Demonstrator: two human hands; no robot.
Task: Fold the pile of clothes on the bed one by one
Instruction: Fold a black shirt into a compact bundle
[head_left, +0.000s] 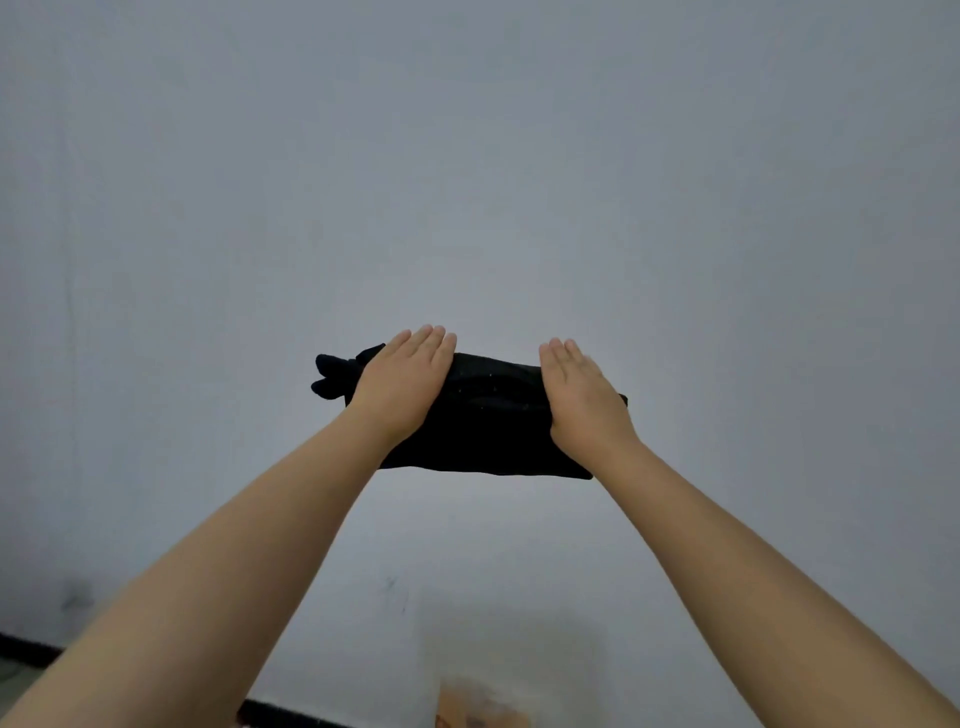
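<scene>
A black folded garment (493, 410) is held up in the air in front of a plain grey wall. My left hand (402, 384) grips its left part with the fingers laid flat over the top, thumb hidden beneath. My right hand (584, 400) holds its right part the same way. A bunched black end (335, 374) sticks out past my left hand. Both arms are stretched forward. The bed and the pile of clothes are out of view.
The grey wall (467, 182) fills almost the whole view. A black skirting strip (31, 649) runs along the bottom left. A brown wooden object (478, 709) shows at the bottom edge, centre.
</scene>
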